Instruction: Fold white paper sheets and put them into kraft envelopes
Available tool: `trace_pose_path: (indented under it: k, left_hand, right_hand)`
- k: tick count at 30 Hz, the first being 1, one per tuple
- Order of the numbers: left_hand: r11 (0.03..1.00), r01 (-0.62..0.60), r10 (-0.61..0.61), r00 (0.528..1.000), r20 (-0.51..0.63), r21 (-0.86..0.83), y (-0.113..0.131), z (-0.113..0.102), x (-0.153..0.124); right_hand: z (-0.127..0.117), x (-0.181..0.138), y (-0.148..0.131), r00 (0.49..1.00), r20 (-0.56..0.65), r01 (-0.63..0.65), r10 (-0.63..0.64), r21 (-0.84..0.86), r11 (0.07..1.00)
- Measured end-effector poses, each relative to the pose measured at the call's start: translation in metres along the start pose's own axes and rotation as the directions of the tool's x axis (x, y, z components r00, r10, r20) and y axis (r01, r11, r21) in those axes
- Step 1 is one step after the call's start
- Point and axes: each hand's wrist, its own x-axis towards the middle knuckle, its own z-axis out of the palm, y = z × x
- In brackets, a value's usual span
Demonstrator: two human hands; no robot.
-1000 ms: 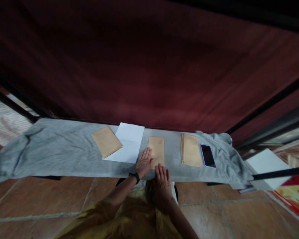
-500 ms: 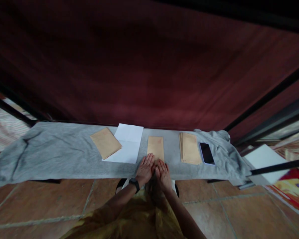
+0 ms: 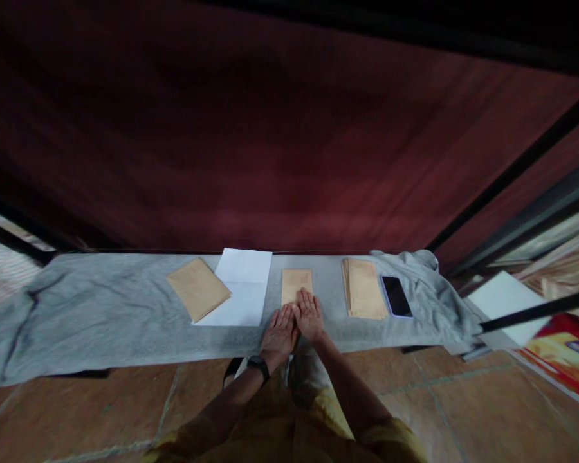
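A brown paper envelope (image 3: 294,281) lies flat in front of me, its long side running away from my body, with a faint reddish print near its far right corner. My left hand (image 3: 278,331), a dark watch on its wrist, lies flat with fingers stretched out at the envelope's near left end. My right hand (image 3: 309,315) presses flat on the envelope's right part, farther forward than the left. The two hands touch or nearly touch at the thumbs. Both are open, and they hide the near end of the envelope.
Grey cloth (image 3: 125,308) covers the narrow bench. To the left, brown envelopes (image 3: 199,289) overlap white paper (image 3: 246,283). On the right lie a stack of brown envelopes (image 3: 367,289) and a phone (image 3: 396,296). A dark red panel (image 3: 280,161) rises behind; a dark bar (image 3: 540,312) crosses the right side.
My right hand has moved forward and a little inward onto the envelope. My left hand has come back slightly toward me. The whole view has shifted a little.
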Motion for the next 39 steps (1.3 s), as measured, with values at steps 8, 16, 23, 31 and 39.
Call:
trace_pose_path:
  k: [8, 16, 23, 31, 39]
  left_hand:
    - [1.0, 0.0, -0.002, 0.998, -0.061, -0.025, 0.0, 0.0, 0.0]
    - [1.0, 0.014, -0.015, 1.0, -0.011, -0.025, 0.001, -0.005, 0.0]
    - [0.998, 0.024, -0.023, 1.0, 0.006, -0.059, 0.003, -0.005, 0.0]
    - [0.999, 0.022, -0.016, 0.993, 0.114, -0.045, 0.002, -0.002, -0.001]
    - [0.999, 0.014, -0.011, 0.994, 0.113, -0.029, 0.005, -0.004, -0.001]
  right_hand:
    - [-0.001, 0.016, 0.021, 0.997, -0.065, -0.052, 0.049, -0.045, 0.998]
    - [0.0, 0.013, 0.027, 0.986, -0.143, -0.088, 0.081, -0.048, 0.995]
    - [-0.005, -0.013, 0.026, 0.985, -0.144, -0.106, 0.099, -0.046, 0.993]
    - [0.003, -0.065, -0.023, 0.982, -0.13, 0.129, -0.133, -0.038, 0.991]
    - [-0.005, -0.075, -0.016, 0.98, -0.168, 0.105, -0.108, -0.028, 0.994]
